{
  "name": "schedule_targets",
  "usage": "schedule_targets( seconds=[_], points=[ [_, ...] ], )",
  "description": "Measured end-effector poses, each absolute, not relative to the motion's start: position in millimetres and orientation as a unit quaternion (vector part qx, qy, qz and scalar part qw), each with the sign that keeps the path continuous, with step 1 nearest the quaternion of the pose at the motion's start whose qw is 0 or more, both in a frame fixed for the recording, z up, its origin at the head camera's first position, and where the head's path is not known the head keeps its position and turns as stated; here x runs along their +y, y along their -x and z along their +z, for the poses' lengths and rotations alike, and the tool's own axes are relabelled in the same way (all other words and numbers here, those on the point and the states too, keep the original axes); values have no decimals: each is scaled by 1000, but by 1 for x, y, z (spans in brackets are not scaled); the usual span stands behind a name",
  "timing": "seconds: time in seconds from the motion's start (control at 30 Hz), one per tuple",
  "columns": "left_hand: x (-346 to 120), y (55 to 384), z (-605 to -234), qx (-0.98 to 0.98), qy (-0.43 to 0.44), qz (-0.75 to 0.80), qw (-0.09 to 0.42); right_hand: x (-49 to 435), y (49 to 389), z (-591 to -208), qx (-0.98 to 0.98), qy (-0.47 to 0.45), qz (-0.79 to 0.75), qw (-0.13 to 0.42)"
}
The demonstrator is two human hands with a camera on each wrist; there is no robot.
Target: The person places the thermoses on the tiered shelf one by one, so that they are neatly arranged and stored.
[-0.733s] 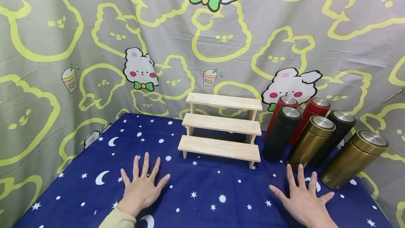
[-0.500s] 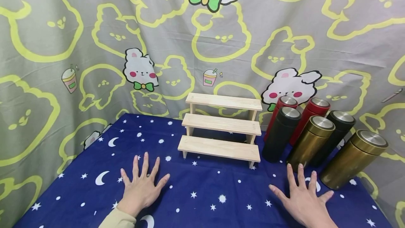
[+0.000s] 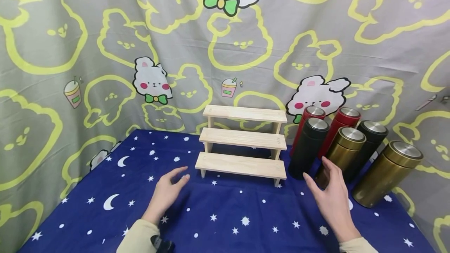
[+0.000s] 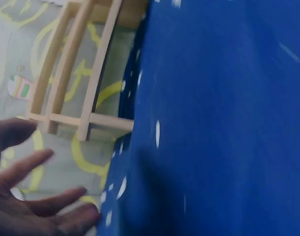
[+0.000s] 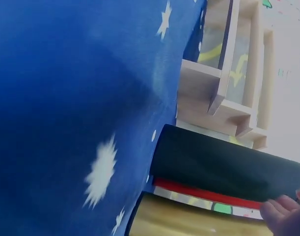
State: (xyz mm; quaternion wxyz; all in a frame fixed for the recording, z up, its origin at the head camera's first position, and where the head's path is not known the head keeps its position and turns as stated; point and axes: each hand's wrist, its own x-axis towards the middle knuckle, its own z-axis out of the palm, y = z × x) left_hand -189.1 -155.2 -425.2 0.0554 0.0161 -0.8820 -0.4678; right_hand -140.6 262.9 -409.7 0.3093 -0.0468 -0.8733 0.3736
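- Six flasks, two red, two black, two gold, bunched on the right of the table [image 3: 225, 212], so that side's tight; the outer gold flask [image 3: 384, 175] sits near the right edge.
- Front black flask [image 3: 308, 153] stands just right of the wooden stand [image 3: 242, 138], with only a narrow gap between them.
- Stand's set at the back, patterned curtain [image 3: 116, 50] close behind it, so not much depth there.
- Left edge of the table slants from the back corner to the front. Plenty of blue cloth between it and the stand, and a wide stretch between both hands too.
- Left hand [image 3: 168, 190] is over the cloth, left of the stand and well apart from the flasks. Thumb's away from the fingers, holding nothing.
- Right hand [image 3: 332, 198] is up by the inner gold flask [image 3: 346, 145], thumb apart from the fingers, gripping nothing. Fingertips overlap that flask in the head view; can't tell if they touch.
- Looks: plain cylinders, lids up, shiny silver discs on top. Black ones look matte, gold ones have a metallic sheen, reds [image 3: 301, 130] are at the back, partly hidden.
- Stand is pale wood, three steps rising toward the curtain.
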Motion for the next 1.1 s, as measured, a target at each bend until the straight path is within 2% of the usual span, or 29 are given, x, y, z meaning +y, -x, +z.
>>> schedule_targets(
  seconds=[0.13, 0.3, 0.63, 1.1],
  points=[
    [-143, 208, -435, -815, -21, -578, 46, 259, 155, -409, -858, 68, 417, 293],
    [-132, 228, -444, -771, -20, -636, 24, 255, 168, -410, -857, 105, 429, 267],
    [-121, 250, -456, -719, -17, -695, -12, 256, 191, -418, -858, 130, 439, 233],
    [-112, 261, -464, -707, -60, -704, -8, 259, 213, -434, -842, 152, 462, 233]
  ],
)
